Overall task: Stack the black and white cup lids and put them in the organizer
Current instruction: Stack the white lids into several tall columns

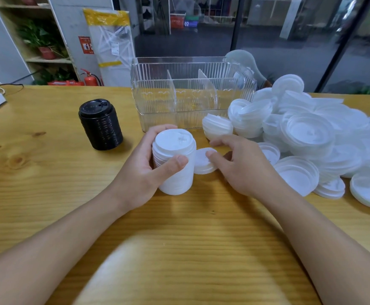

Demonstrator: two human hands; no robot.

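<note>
We're over a wooden table [47,177], honey-yellow with long grain lines and a few dark knots. Our left hand [144,172] wraps a tall white stack [174,164] of nested plastic lids, thumb pressed across its ribbed side, fingers curled round the back; the top lid is smooth and round with a small raised sip tab. Our right hand [239,164] sits just right of that stack, thumb and fingertips pinching a single white lid [202,161], a flat matte disc tilted against the stack's side. Left of the stack, well apart, stands the black stack [101,124], glossy and finely ridged like a short cylinder. Behind the white stack sits the clear organizer [190,93], fluted acrylic walls with two curved dividers making three compartments; no lids can be made out inside. To the right of the white stack sprawls a loose pile of white lids [311,137], translucent, rimmed, overlapping at every angle, some face up, some flipped. A small leaning white stack [217,126] lies just behind the right hand, against the organizer's front.
</note>
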